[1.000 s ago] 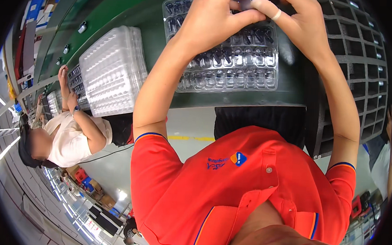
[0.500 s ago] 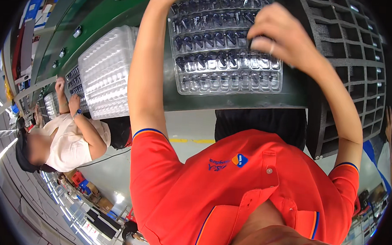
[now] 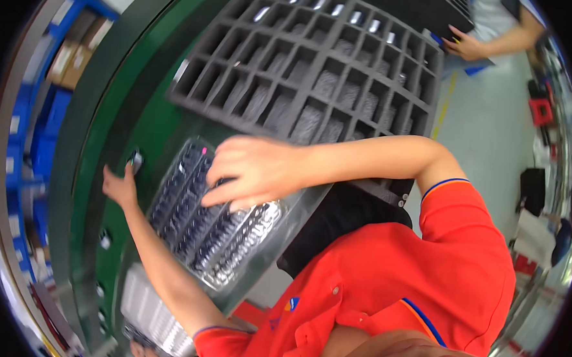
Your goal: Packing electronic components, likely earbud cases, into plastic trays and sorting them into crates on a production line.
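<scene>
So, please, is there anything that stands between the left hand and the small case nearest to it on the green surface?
Nothing visible stands between them: the thumb of the left hand is right beside the small case, though blur hides whether they touch. The clear tray lies off to the right.

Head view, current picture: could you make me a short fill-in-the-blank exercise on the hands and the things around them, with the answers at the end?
1. The left hand is stretched out beside a small case on a ____ surface.
2. The right hand is over the clear tray, and its arm comes out of a ____ sleeve.
3. The grey divided crate lies nearer the picture's ____ edge than its bottom edge.
4. The stack of clear trays is in the lower ____ part of the picture.

Missing words: green; red; top; left
</scene>
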